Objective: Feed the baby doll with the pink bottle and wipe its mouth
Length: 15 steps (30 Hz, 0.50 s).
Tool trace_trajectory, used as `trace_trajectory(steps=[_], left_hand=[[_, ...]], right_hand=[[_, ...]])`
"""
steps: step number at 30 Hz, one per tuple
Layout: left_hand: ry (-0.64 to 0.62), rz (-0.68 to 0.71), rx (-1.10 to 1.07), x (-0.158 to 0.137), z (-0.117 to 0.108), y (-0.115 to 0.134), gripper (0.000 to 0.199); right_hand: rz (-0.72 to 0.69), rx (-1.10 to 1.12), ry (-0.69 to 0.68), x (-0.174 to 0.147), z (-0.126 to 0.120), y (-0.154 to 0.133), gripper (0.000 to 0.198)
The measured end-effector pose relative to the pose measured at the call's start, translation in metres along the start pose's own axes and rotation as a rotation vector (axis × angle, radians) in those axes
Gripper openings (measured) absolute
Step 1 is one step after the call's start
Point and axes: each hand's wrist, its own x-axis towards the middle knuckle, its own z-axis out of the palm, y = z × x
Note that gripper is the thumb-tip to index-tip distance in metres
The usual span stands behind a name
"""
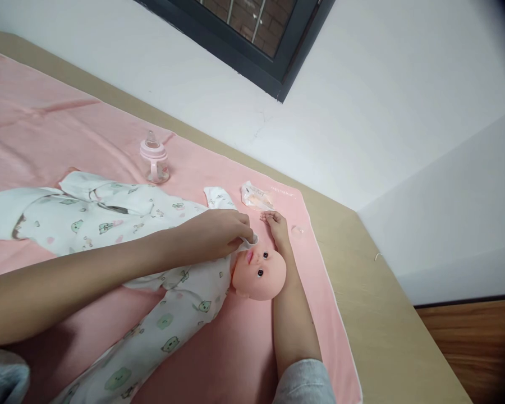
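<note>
A baby doll (pixel 269 278) lies on its back in a white outfit (pixel 202 280) with green animal prints. My left hand (pixel 219 233) reaches across its chest, fingers pinched on a white wipe (pixel 249 242) at the doll's mouth and cheek. Beyond the doll's head rests my right hand (pixel 276 225), its fingers loosely stretched out with nothing seen in them. That forearm lies along the top of the head. Close to the right fingertips is a clear plastic packet (pixel 256 196), with something pale orange inside.
A pink baby bottle (pixel 154 160) with a handle stands upright near the wall. Under everything is a pink blanket (pixel 320 314) on a wooden tabletop (pixel 362 280). A small clear object (pixel 297 229) sits right of my right hand. A dark-framed window (pixel 273 73) is above.
</note>
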Motion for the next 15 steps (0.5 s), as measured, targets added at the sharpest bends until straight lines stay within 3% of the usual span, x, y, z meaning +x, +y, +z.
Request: trace_trajectory(steps=[15], left_hand=[[0.002,-0.004,-0.014,0.0014,0.0054,-0.0003,0.043]], right_hand=[[-0.003,-0.009,0.010,0.0020,-0.0001,0.0024,0.014]])
